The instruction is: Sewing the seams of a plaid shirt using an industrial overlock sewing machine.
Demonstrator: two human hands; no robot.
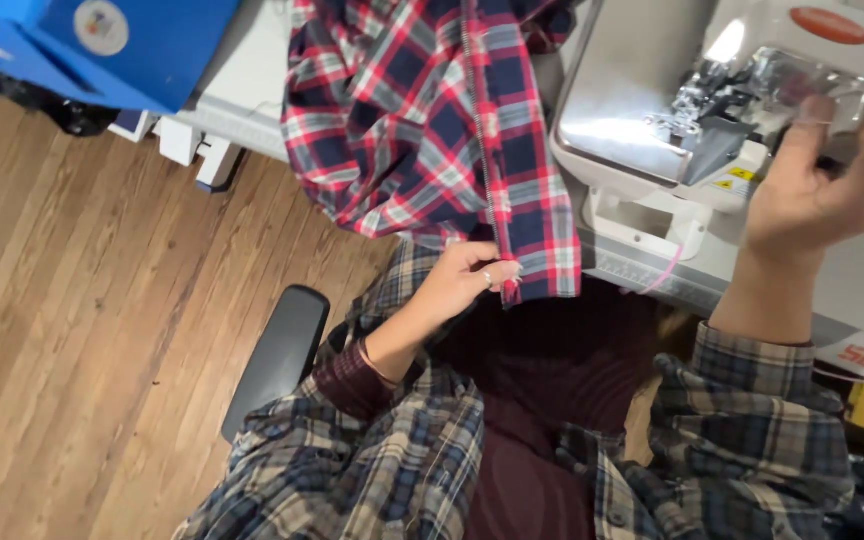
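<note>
Two hands share the work — the left hand pinches the plaid cloth hanging over the bench's front edge; keep it taut while the right hand, fingers curled, reaches the sewing machine.

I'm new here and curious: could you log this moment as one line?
left hand: grips hem of red plaid fabric | right hand: raised at white sewing machine, pinching a thread | seated, wooden floor

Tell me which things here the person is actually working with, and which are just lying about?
In use:
- red plaid fabric, its lower edge pinched by the left hand
- white sewing machine, with the right hand raised at it

Lying about:
- blue box
- black chair armrest
</note>
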